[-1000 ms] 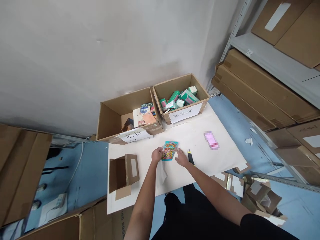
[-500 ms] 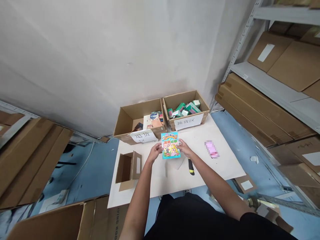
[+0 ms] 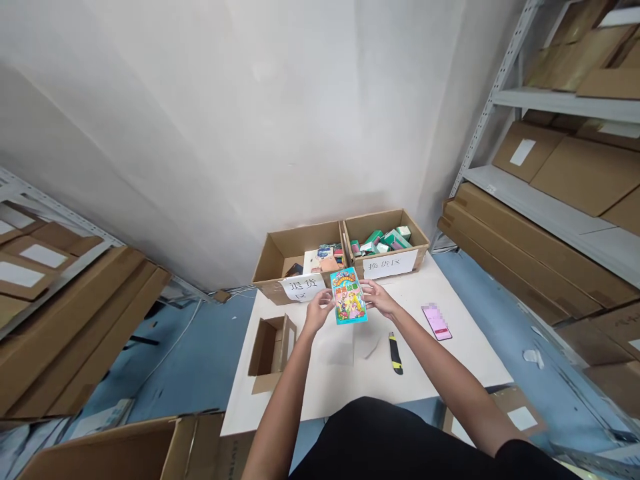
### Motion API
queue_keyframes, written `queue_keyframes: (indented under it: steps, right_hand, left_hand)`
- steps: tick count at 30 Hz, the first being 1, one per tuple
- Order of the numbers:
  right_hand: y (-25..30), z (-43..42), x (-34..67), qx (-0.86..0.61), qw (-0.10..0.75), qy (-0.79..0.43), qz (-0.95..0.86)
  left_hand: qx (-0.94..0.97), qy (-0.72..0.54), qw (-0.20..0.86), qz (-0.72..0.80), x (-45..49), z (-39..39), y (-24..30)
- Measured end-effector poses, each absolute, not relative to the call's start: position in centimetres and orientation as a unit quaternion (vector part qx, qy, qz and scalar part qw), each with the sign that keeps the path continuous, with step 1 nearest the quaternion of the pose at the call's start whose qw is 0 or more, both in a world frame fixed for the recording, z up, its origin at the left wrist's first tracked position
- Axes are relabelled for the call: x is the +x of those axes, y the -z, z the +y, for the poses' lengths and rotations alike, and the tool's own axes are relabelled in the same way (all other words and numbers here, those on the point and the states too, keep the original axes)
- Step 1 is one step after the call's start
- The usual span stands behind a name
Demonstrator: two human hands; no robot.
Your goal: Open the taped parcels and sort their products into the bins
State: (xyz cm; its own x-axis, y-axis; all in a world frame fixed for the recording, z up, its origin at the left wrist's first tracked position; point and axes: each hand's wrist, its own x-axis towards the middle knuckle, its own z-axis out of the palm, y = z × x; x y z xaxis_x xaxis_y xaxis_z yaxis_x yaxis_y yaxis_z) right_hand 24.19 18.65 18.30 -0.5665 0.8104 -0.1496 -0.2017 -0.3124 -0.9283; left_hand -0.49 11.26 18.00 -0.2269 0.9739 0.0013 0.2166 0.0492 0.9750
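Observation:
A small colourful booklet (image 3: 348,296) with a teal border is held up above the white table (image 3: 450,363), cover toward me. My left hand (image 3: 319,309) grips its left edge and my right hand (image 3: 379,297) grips its right edge. Behind it stand two labelled cardboard boxes: the left box (image 3: 280,257) holds books and flat items, the right box (image 3: 385,243) holds several small green and white cartons.
A small open cardboard box (image 3: 270,343) lies on the table's left. A black and yellow utility knife (image 3: 395,351) and a pink phone (image 3: 437,322) lie to the right. Flattened cardboard fills metal shelves (image 3: 550,220) on the right and leans at the left.
Both hands lifted the booklet off the table and raised it upright. The camera view tilted up, showing more wall and shelving.

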Motion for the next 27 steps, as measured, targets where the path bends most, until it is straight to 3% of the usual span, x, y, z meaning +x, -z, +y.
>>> queue_keyframes:
  steps: [4, 18, 20, 24, 27]
  right_hand:
    - [-19.8, 17.4, 21.3, -0.271, 0.350, -0.720, -0.535]
    - [-20.8, 13.7, 17.4, -0.216, 0.292, -0.751, -0.552]
    - [-20.5, 14.0, 17.3, -0.211, 0.315, -0.734, -0.564]
    - [-19.7, 15.5, 18.0, -0.301, 0.402, -0.662, -0.556]
    - [-19.7, 16.3, 19.0, -0.325, 0.400, -0.683, -0.518]
  left_hand:
    - [0.541, -0.512, 0.373, 0.554, 2.6, 10.2, -19.5]
    - [0.540, -0.535, 0.219, 0.612, 1.4, 6.8, -22.1]
    - [0.528, -0.549, 0.236, 0.603, 0.7, 6.7, -22.5]
    - [0.476, -0.565, 0.380, 0.557, -2.2, 6.7, -23.8]
    - [0.431, -0.566, 0.443, 0.546, -4.3, 6.7, -24.5]
